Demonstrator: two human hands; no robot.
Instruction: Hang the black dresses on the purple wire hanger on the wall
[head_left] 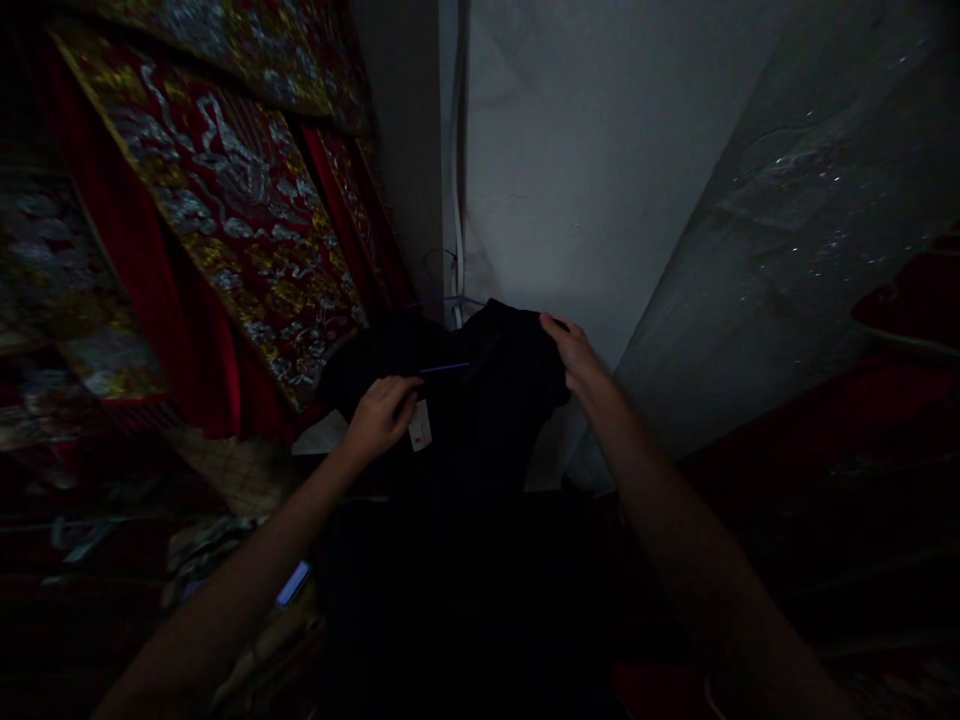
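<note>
The lower part of the black fabric garment [465, 450] merged into shadow, and its hem could not be made out. Both forearms were cut off by the frame's lower edge. The garment hung on a thin purple wire hanger [444, 368] before a pale plaster wall [570, 160]. Red cloths with gold and silver embroidery [225, 200] hung at the left. The left hand [382, 415] had its grip closed on the garment's shoulder beside a small white paper tag [420, 427]. The right hand [574, 352] pinched the opposite shoulder, fingers curled over the fabric.
</note>
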